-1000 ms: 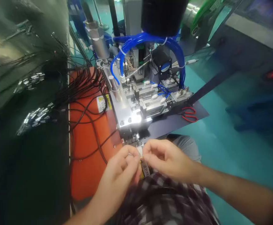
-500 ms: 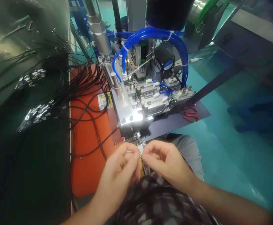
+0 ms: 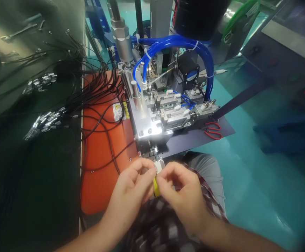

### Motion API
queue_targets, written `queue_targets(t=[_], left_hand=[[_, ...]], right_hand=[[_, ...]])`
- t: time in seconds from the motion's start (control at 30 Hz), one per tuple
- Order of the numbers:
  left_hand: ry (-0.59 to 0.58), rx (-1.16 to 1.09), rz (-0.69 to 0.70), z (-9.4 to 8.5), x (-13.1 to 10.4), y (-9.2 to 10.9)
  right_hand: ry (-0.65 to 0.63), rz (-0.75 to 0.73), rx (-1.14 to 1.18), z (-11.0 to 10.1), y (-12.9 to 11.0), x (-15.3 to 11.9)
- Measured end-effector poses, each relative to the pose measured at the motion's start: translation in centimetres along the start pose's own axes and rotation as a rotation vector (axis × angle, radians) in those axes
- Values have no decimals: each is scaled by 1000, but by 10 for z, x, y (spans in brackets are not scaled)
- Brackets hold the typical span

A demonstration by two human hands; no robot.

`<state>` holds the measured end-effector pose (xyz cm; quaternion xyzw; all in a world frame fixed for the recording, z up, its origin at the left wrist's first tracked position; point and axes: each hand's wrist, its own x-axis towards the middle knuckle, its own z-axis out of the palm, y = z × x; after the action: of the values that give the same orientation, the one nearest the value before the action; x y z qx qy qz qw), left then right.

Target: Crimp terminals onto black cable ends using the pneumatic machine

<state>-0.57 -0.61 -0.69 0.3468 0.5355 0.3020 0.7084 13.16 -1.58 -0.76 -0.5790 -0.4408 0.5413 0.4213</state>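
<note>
My left hand [image 3: 134, 183] is closed in a pinch, thumb against fingers, in front of the metal machine [image 3: 149, 122]. Close beside it on the right, my right hand [image 3: 180, 185] pinches too, its fingertips almost touching the left ones. Whatever lies between the fingertips is too small to make out. Behind the fingers, a pale plate [image 3: 159, 164] and a yellow label [image 3: 156, 187] show in part. Black cables [image 3: 107, 140] lie across the orange surface [image 3: 97, 192] to the left of my hands.
Cables with silvery ends [image 3: 46, 119] lie on the dark green surface at the left. Red-handled scissors [image 3: 213, 131] rest on the grey plate right of the machine. Blue hoses [image 3: 178, 41] arch over the machine. A wrench [image 3: 18, 32] lies at the upper left.
The view has shifted slightly, so the machine appears farther right. My fingertips stay close together, and my right hand has turned a little, with its fingers pointing more upward.
</note>
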Motion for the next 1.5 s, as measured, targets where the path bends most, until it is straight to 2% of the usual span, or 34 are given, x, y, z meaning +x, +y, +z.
queue_targets(t=[0.1, 0.17, 0.3, 0.53, 0.7, 0.87, 0.93, 1.1, 1.27, 1.5], left_hand=[[5, 10, -21, -4, 2, 0], [15, 56, -15, -5, 3, 0], [-15, 87, -2, -4, 4, 1], [-13, 157, 26, -4, 4, 9], [66, 333, 170, -5, 4, 15], [14, 316, 141, -10, 11, 17], [38, 386, 206, -14, 14, 16], [127, 754, 531, -25, 22, 7], [128, 940, 839, -30, 34, -3], [107, 1131, 939, -32, 43, -2]], right_hand=[[-61, -75, -101, -3, 4, -2], [-140, -13, -137, -11, 3, 2], [-129, 36, -159, -23, -1, 13], [-232, -4, -243, -21, -7, 17], [-315, -12, -289, -24, -4, 23], [-343, 34, -209, -25, -3, 32], [-344, 55, -187, -25, -4, 36], [-334, 38, -213, -28, 0, 51], [-344, 48, -234, -30, 7, 67], [-356, 155, -214, -29, 2, 78]])
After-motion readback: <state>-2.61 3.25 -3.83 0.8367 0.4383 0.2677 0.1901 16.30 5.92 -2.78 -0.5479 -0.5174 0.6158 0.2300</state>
